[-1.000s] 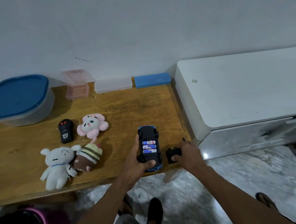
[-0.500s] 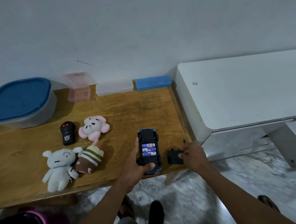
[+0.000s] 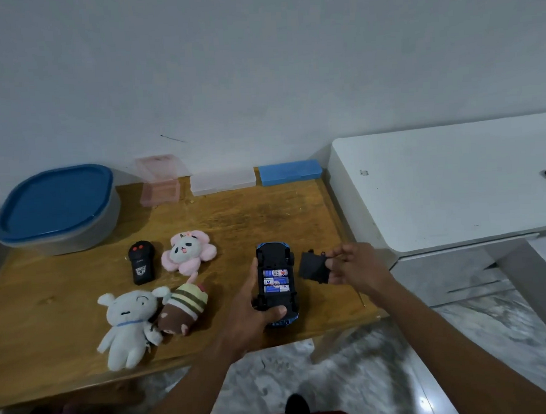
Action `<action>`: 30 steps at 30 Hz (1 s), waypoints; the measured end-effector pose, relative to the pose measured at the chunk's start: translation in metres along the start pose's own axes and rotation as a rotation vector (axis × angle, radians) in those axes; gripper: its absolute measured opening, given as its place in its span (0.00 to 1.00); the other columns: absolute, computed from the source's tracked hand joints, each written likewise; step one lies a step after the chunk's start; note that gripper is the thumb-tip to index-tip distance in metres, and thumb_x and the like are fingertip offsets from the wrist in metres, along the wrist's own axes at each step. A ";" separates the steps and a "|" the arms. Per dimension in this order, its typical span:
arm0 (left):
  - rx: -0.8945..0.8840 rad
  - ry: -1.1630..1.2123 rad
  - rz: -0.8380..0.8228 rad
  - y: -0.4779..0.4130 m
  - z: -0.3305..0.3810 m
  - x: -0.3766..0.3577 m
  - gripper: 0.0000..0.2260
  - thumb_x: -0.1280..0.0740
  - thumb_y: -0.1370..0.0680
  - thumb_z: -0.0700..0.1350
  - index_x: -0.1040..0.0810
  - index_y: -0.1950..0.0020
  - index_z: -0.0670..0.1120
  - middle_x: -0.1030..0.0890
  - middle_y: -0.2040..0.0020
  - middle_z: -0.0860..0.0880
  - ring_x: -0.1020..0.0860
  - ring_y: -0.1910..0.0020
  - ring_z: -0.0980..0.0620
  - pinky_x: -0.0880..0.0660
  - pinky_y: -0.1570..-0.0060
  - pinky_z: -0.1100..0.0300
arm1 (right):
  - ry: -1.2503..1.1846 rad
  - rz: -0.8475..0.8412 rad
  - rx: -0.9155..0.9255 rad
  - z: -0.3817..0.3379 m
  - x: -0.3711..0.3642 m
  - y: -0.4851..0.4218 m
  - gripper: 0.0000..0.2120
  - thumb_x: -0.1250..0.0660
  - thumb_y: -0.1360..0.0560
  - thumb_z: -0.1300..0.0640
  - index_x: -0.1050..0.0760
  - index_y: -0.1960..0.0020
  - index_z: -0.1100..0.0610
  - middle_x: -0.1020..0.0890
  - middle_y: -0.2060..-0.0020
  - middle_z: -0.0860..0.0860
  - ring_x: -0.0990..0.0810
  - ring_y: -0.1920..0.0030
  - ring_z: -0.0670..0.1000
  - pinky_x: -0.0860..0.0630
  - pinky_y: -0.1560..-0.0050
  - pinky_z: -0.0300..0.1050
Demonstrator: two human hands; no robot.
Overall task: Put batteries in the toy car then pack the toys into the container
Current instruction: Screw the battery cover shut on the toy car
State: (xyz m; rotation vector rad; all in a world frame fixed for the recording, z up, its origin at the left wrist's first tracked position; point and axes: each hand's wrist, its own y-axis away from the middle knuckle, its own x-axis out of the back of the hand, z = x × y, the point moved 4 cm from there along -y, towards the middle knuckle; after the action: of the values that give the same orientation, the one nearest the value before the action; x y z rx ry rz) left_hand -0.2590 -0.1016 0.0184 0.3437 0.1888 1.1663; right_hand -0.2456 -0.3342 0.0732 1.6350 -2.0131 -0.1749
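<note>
The left grip [image 3: 249, 310] is wrapped round the toy car [image 3: 275, 261], thumb across its near end, holding it belly-up at the near edge of the bench [image 3: 234, 215]. Three batteries [image 3: 275, 281] sit side by side in the car's open bay. Just right of the car, the right grip [image 3: 355, 265] pinches the black battery cover [image 3: 312, 266], clear of the car. Left of the car lie a striped plush [image 3: 183, 308], a white plush [image 3: 125, 324], a pink flower plush [image 3: 188, 252] and a black remote [image 3: 141, 262]. Far left of the car stands the blue-lidded container [image 3: 57, 207], lid on.
</note>
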 end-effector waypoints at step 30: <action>-0.082 -0.059 -0.068 0.015 0.022 0.016 0.48 0.26 0.30 0.39 0.52 0.23 0.67 0.26 0.31 0.58 0.26 0.33 0.57 0.26 0.35 0.52 | 0.367 0.013 0.151 -0.033 -0.069 0.024 0.02 0.30 0.27 0.55 0.19 0.54 0.51 0.17 0.57 0.47 0.20 0.54 0.45 0.25 0.55 0.40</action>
State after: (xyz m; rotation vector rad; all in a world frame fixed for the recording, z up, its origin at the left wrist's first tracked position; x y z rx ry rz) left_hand -0.2591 -0.0847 0.0445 0.2971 0.1002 1.0917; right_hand -0.2421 -0.2561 0.0891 1.6061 -1.7886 0.2702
